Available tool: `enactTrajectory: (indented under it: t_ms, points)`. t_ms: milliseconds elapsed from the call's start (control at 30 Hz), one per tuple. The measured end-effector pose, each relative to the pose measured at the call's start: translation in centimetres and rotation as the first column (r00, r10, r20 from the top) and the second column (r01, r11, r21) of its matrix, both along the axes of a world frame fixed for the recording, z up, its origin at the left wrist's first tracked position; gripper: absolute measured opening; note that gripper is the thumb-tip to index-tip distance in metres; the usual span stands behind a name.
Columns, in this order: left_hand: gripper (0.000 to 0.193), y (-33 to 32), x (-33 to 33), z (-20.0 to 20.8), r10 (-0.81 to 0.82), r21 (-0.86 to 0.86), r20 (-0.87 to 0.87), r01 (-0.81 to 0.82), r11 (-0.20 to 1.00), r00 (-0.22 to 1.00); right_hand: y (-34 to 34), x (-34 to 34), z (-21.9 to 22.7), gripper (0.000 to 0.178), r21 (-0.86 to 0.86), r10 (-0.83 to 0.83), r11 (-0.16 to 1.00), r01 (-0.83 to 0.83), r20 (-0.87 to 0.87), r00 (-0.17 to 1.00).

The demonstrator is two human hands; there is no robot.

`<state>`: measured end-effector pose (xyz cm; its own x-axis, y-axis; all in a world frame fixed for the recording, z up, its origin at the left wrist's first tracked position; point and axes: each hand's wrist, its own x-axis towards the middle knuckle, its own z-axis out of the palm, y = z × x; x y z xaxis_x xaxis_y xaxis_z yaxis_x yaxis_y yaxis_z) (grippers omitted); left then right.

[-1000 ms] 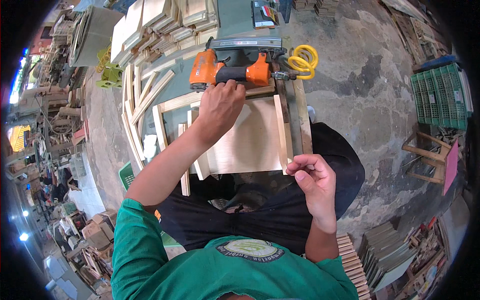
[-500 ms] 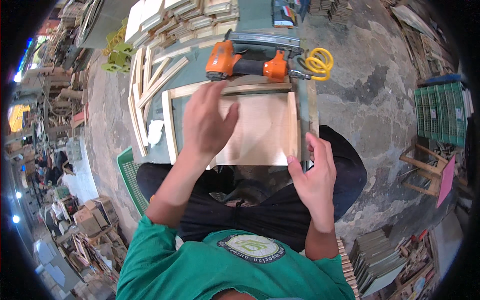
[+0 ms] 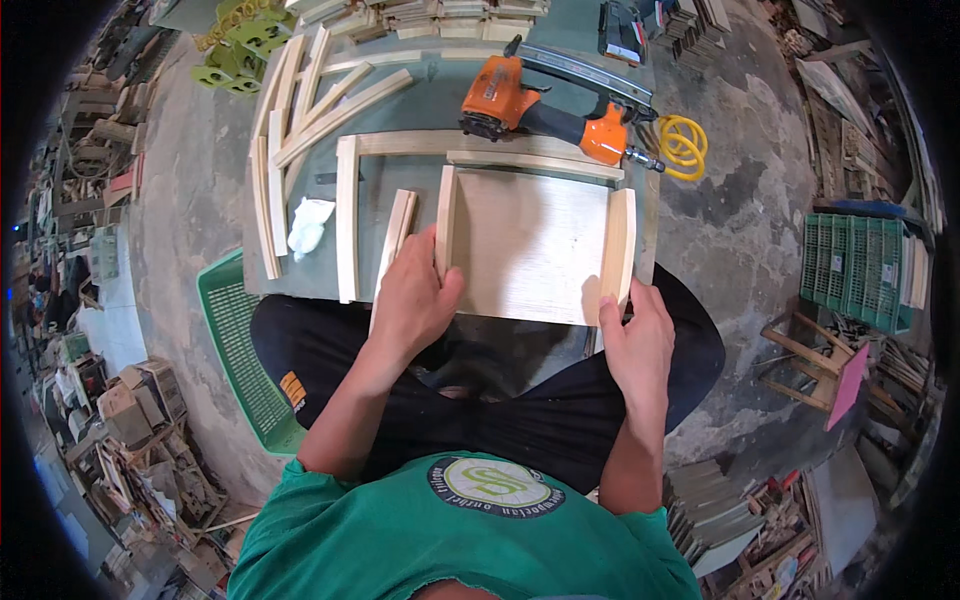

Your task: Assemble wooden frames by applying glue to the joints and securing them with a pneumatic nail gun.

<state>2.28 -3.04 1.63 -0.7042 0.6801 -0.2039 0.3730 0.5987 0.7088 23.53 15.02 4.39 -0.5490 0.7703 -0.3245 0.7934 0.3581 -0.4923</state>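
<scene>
A shallow wooden tray (image 3: 530,240), made of a pale panel with raised side strips, lies on the green-grey worktable near me. My left hand (image 3: 415,300) closes on the near end of its left strip, thumb inside and fingers outside. My right hand (image 3: 640,340) pinches the near end of the right strip (image 3: 619,245). Beside my left hand a loose wooden strip (image 3: 397,235) lies partly under the fingers. A larger L-shaped wooden frame piece (image 3: 347,215) runs left of and behind the tray. Behind it rests an orange and black nail gun (image 3: 545,115).
Several wooden strips (image 3: 340,115) and a white crumpled wad (image 3: 310,225) lie on the table's left. A yellow coiled hose (image 3: 683,148) hangs off the nail gun. A green basket (image 3: 235,350) stands at my left knee. Stacked wood pieces (image 3: 440,18) sit at the far edge.
My left hand has come down from above the panel onto the tray's left strip. My right hand has closed on the right strip. The view has shifted, with the tray's left side now uncovered.
</scene>
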Motion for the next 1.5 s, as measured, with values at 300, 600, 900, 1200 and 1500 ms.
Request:
enactTrajectory:
  t_ms: [300, 600, 900, 1200, 1500]
  points:
    - [0.042, 0.9, -0.3, 0.4, -0.004, -0.029, 0.044, 0.006, 1.000, 0.999, 0.6, -0.4, -0.3, 0.038, -0.020, -0.018, 1.000, 0.016, -0.078, 0.997]
    - [0.045, 1.6, -0.7, 0.4, 0.006, -0.082, 0.058, -0.001, 0.997, 0.998, 1.6, -0.9, -0.2, 0.038, -0.032, -0.002, 0.999, -0.001, -0.104, 0.995]
    - [0.071, 2.8, -2.1, -0.8, 0.090, 0.038, 0.077, -0.093, 0.995, 0.993, -3.2, -2.0, -0.7, 0.043, 0.247, 0.278, 0.952, -0.180, -0.459, 0.844]
    - [0.048, 7.0, -4.8, -2.1, 0.139, -0.051, -0.003, -0.139, 0.989, 0.990, -5.0, -3.4, -4.7, 0.046, 0.215, 0.455, 0.882, -0.420, -0.153, 0.877]
    - [0.040, 7.1, -4.7, -3.0, 0.165, -0.027, -0.055, -0.167, 0.986, 0.985, -4.6, -3.2, -5.1, 0.041, 0.227, 0.475, 0.871, -0.435, -0.164, 0.865]
